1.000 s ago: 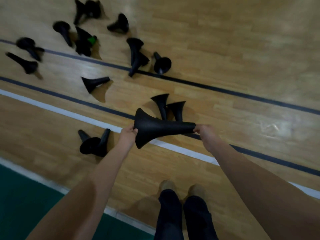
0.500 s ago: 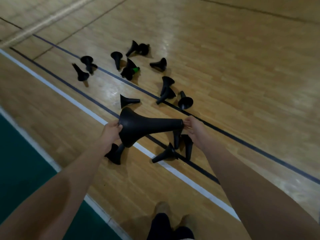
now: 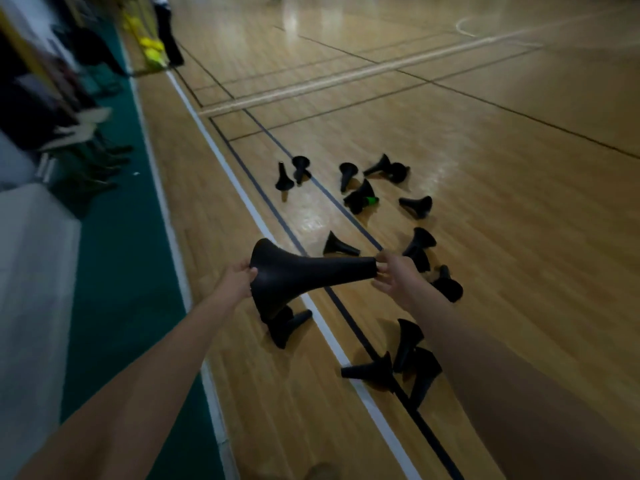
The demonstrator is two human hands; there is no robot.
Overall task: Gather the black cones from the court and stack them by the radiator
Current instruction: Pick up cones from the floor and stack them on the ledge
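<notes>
Hands hold 1 black cone [image 3: 304, 275] sideways above the court floor [image 3: 502, 254], over the white line [image 3: 214, 147] near its left edge. The left hand [image 3: 239, 276] grips the wide base rim, fingers curled on it; the right hand [image 3: 394, 276] pinches the narrow tip. By the right forearm, 3 fallen cones [image 3: 412, 365] lie heaped across a black line. Under the held base lie 2 toppled cones [image 3: 287, 323], touching. Farther out, scattered cones [image 3: 417, 244] lie on their sides, 1 beside a green object [image 3: 371, 201]. A green strip [image 3: 138, 244] borders the left edge; beyond it everything is blurred.
</notes>
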